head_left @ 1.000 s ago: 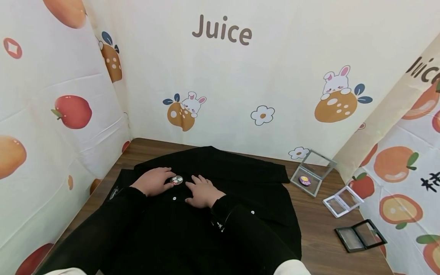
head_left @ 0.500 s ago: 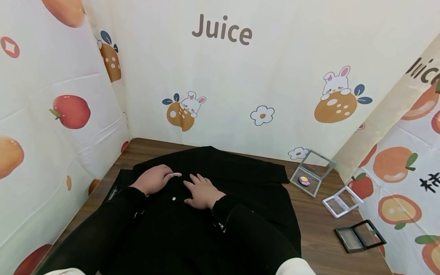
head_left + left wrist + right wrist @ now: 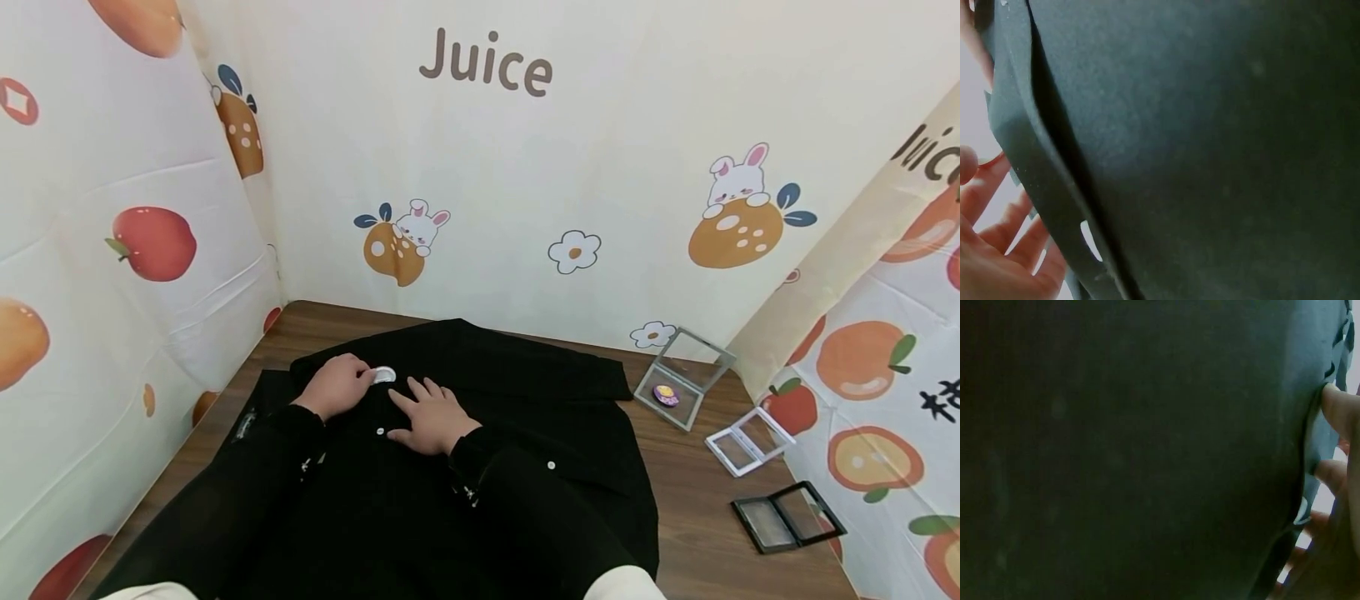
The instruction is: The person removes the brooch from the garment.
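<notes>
Fingers of the left hand (image 3: 339, 389) are curled, and a small round badge (image 3: 384, 375) is pinched at their tips, its pale back turned up. The badge is held just above the black shirt (image 3: 487, 392), near the shirt's upper middle. The right hand (image 3: 429, 414) is laid flat on the shirt just beside the badge, fingers straight and slightly spread, pressed on the cloth. A white button (image 3: 380, 432) is seen on the shirt between the two wrists; another white button (image 3: 551, 465) lies further right on the cloth. Both forearms are covered by black sleeves.

In the left wrist view only dark cloth and part of the fingers (image 3: 997, 250) are shown; the right wrist view is likewise filled by dark cloth, with fingertips (image 3: 1341, 412) at its edge.

The shirt is spread on a brown wooden table (image 3: 697, 517). Well apart to the right, three open cases are set on the table: a clear case (image 3: 701, 358) holding a purple badge (image 3: 664, 394), a white-framed case (image 3: 750, 441) and a black-framed case (image 3: 789, 516). The table is enclosed by printed fruit-and-rabbit backdrops (image 3: 487, 167).
</notes>
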`<control>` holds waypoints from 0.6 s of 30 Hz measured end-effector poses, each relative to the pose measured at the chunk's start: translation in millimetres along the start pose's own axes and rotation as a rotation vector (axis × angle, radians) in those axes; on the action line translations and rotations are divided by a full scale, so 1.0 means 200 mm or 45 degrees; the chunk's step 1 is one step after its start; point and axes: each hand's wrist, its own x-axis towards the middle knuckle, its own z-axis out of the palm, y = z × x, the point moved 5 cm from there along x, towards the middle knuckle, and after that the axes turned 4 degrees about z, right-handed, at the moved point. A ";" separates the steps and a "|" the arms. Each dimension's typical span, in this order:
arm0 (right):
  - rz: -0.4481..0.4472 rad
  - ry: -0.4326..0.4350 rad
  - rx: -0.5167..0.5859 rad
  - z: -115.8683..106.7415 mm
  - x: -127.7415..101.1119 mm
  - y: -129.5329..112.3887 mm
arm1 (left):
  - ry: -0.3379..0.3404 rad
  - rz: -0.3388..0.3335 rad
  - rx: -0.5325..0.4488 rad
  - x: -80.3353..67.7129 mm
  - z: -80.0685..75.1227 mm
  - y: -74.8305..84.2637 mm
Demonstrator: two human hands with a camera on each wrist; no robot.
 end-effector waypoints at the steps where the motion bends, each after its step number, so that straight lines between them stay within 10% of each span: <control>1: 0.008 -0.001 -0.003 0.01 0.01 0.00 | 0.001 -0.011 -0.006 0.00 0.00 0.00; 18: 0.127 -0.006 -0.030 0.03 0.10 -0.01 | 0.068 -0.064 0.029 0.03 0.00 0.00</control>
